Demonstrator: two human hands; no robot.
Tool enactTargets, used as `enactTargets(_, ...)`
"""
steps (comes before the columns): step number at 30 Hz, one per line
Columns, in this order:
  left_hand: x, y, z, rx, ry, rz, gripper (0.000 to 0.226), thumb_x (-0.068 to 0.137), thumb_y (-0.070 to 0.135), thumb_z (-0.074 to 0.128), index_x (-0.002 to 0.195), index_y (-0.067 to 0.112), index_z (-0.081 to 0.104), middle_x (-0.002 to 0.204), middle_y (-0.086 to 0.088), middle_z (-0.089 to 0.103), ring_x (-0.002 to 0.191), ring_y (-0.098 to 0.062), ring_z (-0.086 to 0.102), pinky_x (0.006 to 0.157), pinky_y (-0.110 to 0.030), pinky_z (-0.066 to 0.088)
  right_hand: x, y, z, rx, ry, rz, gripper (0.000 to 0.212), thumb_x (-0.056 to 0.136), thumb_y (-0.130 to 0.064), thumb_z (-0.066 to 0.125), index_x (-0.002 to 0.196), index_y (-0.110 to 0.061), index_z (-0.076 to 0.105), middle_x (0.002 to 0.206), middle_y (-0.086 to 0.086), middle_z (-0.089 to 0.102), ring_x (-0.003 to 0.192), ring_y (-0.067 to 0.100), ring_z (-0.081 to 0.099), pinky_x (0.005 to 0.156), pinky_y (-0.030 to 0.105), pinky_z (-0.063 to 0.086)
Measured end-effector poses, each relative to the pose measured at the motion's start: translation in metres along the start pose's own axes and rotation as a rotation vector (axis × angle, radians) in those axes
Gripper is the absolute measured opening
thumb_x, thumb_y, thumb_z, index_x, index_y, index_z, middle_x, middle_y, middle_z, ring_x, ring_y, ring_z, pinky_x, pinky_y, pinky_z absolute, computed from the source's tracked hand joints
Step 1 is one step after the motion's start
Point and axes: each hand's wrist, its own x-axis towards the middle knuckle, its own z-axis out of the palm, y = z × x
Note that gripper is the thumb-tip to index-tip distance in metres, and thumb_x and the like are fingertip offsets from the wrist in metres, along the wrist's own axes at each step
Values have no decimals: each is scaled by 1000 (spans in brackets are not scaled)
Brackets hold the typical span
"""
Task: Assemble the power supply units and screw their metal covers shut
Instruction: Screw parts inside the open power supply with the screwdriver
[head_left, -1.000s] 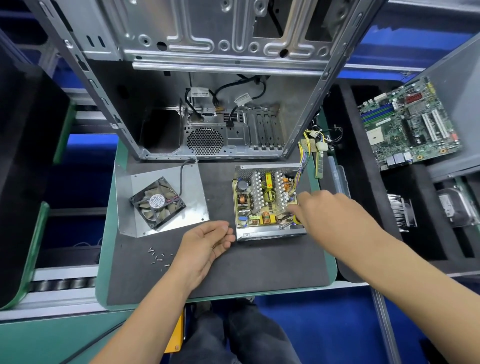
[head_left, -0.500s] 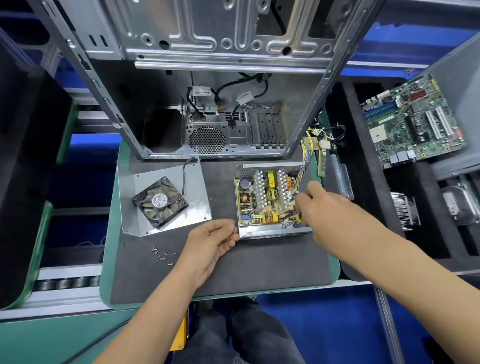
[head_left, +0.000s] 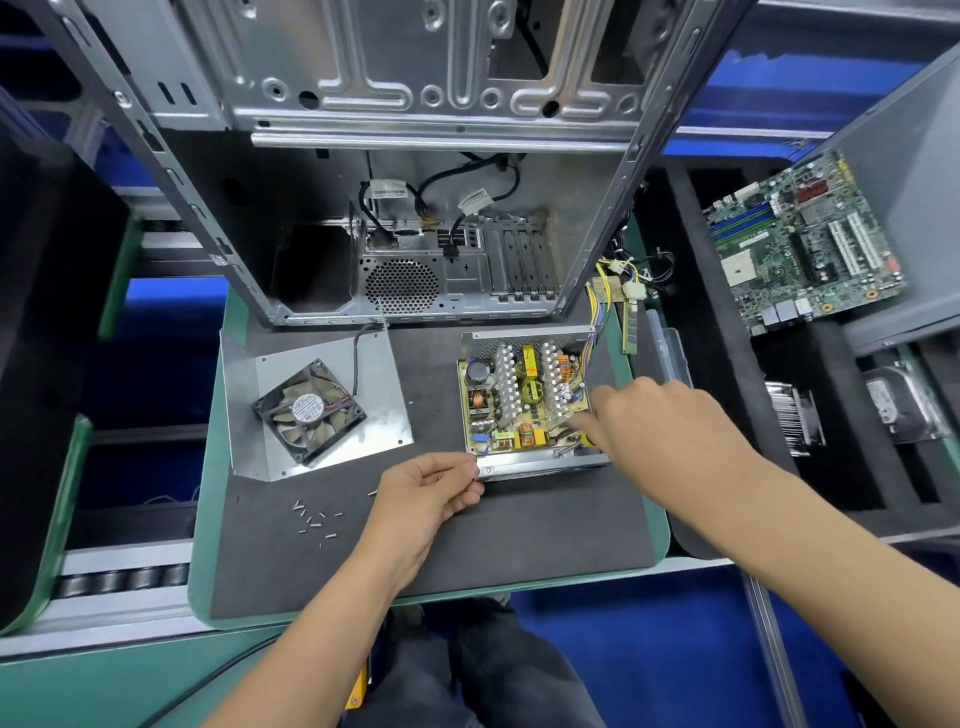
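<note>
In the head view, the open power supply (head_left: 524, 402) lies on a dark mat (head_left: 467, 530) that covers the green surface (head_left: 205, 467). Its circuit board with coils, capacitors and two rows of silver cooling fins is uncovered. An orange mark is on a yellow part near the middle of the board; it is too small to read.

The left hand (head_left: 428, 493) is at the near left corner of the power supply. Its grip is nearly closed, with thumb and fingertips pinching at the metal edge there; what exactly it holds I cannot tell. The right hand (head_left: 660, 421) reaches over the near right corner of the power supply, fingers curled down toward the board; I cannot tell if this grip holds something.

To the left of the power supply lies the metal cover (head_left: 270, 415) with a black fan (head_left: 309, 410) on it. The round fan label has writing, but it is not readable. Small screws (head_left: 314, 519) are scattered on the mat, nearer than the cover. Behind the power supply stands an empty computer case (head_left: 415, 208); white tags on its cables are blurred. Far to the right of the power supply, a green motherboard (head_left: 802, 244) lies.
</note>
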Motion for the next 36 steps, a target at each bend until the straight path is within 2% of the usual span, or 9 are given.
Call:
enactTargets(5, -8, -8, 11, 106, -33, -18, 5, 87, -2, 70, 91, -1, 73, 77, -16, 74, 70, -18, 72, 67, -19, 57, -2, 8, 4, 134, -53, -90, 24, 93, -9, 57, 114, -18, 48, 106, 1, 40, 85, 25, 60, 75, 38, 55)
enactTargets(8, -12, -14, 20, 154, -32, -19, 5, 88, 0, 70, 92, 0, 73, 73, -13, 73, 65, -15, 69, 66, -19, 57, 3, 15, 4, 63, -3, -85, 19, 95, -14, 56, 113, -21, 55, 105, -1, 49, 89, 25, 63, 71, 30, 46)
enactTargets(11, -12, -12, 17, 111, -40, -32, 6, 89, -2, 68, 93, -1, 73, 75, -15, 73, 66, -16, 69, 64, -19, 57, 6, 23, 9, 102, 22, -48, 16, 99, -33, 53, 105, -19, 58, 97, 1, 59, 91, 29, 63, 71, 32, 42)
enactTargets(15, -11, -6, 6, -11, -4, -58, 9, 91, 0, 65, 97, -1, 71, 84, -15, 74, 72, -17, 72, 64, -20, 57, 1, 34, 22, 483, 99, 25, 24, 88, -44, 69, 88, -20, 65, 66, -3, 58, 70, 20, 60, 62, 29, 47)
enactTargets(18, -10, -3, 0, -172, 13, -77, 10, 92, 0, 62, 97, -2, 70, 86, -15, 75, 73, -17, 73, 65, -21, 58, -7, 35, 32, 824, 299, 127, 16, 78, -34, 81, 76, -24, 68, 57, -12, 60, 59, 4, 56, 57, 11, 42)
enactTargets(22, -11, 0, -3, -309, -6, -80, 13, 77, 2, 68, 87, 1, 77, 86, -15, 74, 75, -18, 73, 65, -22, 58, -14, 26, 38, 1263, 560, 429, 28, 92, -42, 63, 70, -25, 61, 57, -17, 64, 48, 4, 50, 50, 13, 40)
enactTargets(26, -13, 2, 1, -341, -43, -73, 15, 74, 5, 67, 79, 8, 81, 84, -13, 75, 74, -16, 73, 65, -21, 58, -9, -6, 42, 1707, 479, 521, 32, 98, -37, 58, 81, -11, 59, 60, -1, 67, 42, 11, 52, 40, 20, 43)
enactTargets(28, -14, 2, 5, -352, -56, -61, 16, 76, 6, 65, 77, 9, 81, 82, -13, 75, 74, -16, 74, 64, -22, 58, -7, -20, 47, 1721, 429, 482, 36, 98, -37, 58, 84, -4, 60, 59, 1, 66, 42, 13, 52, 39, 20, 41)
enactTargets(36, -16, 5, 10, -374, -85, -4, 16, 73, 2, 65, 74, 8, 80, 80, -14, 74, 74, -17, 74, 66, -20, 58, -6, -32, 55, 1796, 391, 495, 32, 95, -43, 60, 74, -19, 59, 59, 3, 65, 42, 14, 51, 40, 20, 40)
